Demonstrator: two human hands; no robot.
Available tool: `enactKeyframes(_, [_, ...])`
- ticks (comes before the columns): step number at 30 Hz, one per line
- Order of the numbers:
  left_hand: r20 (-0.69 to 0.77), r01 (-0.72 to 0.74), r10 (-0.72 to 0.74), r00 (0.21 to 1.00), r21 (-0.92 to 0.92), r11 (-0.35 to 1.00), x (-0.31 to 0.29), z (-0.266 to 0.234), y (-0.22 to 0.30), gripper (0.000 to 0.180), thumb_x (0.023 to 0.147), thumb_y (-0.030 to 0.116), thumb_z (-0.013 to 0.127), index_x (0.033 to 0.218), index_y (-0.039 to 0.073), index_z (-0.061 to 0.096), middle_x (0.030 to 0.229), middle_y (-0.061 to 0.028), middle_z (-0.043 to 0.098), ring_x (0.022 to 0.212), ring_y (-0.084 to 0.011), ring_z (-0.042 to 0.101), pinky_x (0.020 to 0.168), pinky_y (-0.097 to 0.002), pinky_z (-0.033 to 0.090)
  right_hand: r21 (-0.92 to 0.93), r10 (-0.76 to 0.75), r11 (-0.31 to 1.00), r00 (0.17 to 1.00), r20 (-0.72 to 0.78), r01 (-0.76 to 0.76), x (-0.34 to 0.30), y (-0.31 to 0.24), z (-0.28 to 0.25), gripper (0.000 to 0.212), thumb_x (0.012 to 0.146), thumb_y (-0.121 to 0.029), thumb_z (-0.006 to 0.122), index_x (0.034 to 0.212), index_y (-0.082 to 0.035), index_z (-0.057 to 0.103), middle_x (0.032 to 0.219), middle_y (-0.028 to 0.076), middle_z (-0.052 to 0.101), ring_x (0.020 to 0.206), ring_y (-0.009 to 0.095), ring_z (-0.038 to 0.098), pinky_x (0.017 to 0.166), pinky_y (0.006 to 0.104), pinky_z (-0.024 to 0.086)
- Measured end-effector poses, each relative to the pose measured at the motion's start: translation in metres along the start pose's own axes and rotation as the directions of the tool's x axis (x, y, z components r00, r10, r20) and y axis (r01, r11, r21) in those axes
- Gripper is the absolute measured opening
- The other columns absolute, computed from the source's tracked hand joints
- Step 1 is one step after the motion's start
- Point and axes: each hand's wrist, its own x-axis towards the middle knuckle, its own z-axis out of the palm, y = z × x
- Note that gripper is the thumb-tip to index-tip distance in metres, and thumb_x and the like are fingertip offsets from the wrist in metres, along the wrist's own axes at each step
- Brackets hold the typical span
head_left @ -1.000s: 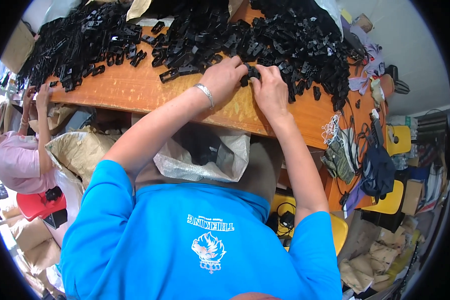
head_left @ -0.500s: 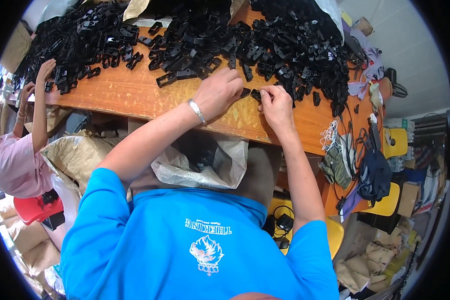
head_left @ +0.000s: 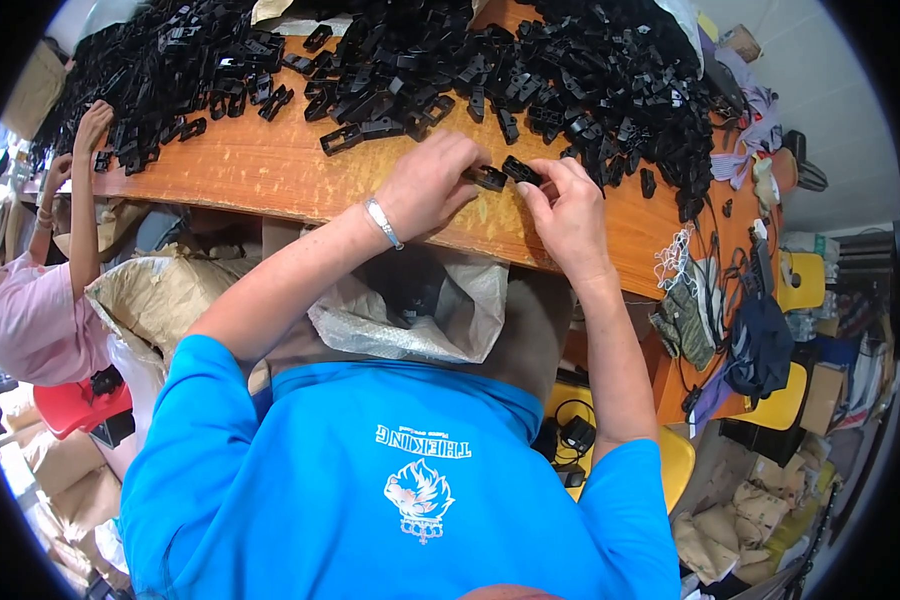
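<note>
My left hand (head_left: 432, 186) is closed on a small black plastic part (head_left: 489, 178), which pokes out past the fingertips. Between thumb and fingers of my right hand (head_left: 572, 212) is another black plastic part (head_left: 520, 170), long and hollowed. The two parts are end to end above the wooden table (head_left: 270, 180), very close together; I cannot tell if they touch. Just beyond my hands a large heap of black plastic parts (head_left: 400, 75) spreads over the tabletop, with several loose pieces along its near edge. Fingers hide much of both held parts.
Below the table edge by my lap is an open white woven sack (head_left: 400, 345) with dark contents. At left a co-worker in a pink shirt (head_left: 45, 325) reaches to the heap. Cables and cloths (head_left: 705, 300) hang at the table's right side, near yellow chairs (head_left: 770, 395).
The part in my right hand has lifted and turned, so more of it shows. The part in my left hand shows more too. The whole view has shifted slightly.
</note>
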Motion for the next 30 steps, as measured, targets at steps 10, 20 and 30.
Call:
enactKeyframes(10, [-0.025,0.150,-0.151,0.988,-0.034,0.988,0.000,0.009,-0.003,0.050,0.083,0.005,0.083,0.130,0.006,0.067,0.104,-0.0126,0.067,0.101,-0.0327,0.066,0.089,-0.0430,0.054,-0.081,-0.182,0.980,0.983,0.001,0.182,0.000,-0.007,0.028,0.029,0.088,-0.006,0.081,0.115,0.000,0.076,0.104,0.018,0.068,0.090,0.040,0.072,0.079,0.0476,0.058])
enactKeyframes(20, [0.162,0.506,-0.510,0.845,0.068,0.860,0.025,0.000,-0.003,0.030,0.098,0.034,0.072,0.094,0.004,0.073,0.091,-0.0192,0.077,0.090,-0.0409,0.074,0.079,-0.0528,0.057,-0.057,-0.159,0.985,0.986,0.058,0.162,0.006,-0.010,0.026,0.028,0.087,-0.007,0.083,0.114,-0.002,0.079,0.102,0.019,0.067,0.094,0.040,0.071,0.082,0.0479,0.058])
enactKeyframes(30, [0.138,0.439,-0.472,0.871,0.210,0.873,-0.002,-0.005,0.013,0.029,0.097,0.039,0.076,0.100,0.010,0.073,0.089,-0.0151,0.077,0.087,-0.0388,0.075,0.075,-0.0514,0.058,-0.146,-0.169,0.972,0.979,0.111,0.185,-0.026,-0.016,0.033,0.025,0.087,-0.016,0.084,0.106,-0.002,0.079,0.100,0.019,0.069,0.088,0.041,0.072,0.075,0.0501,0.058])
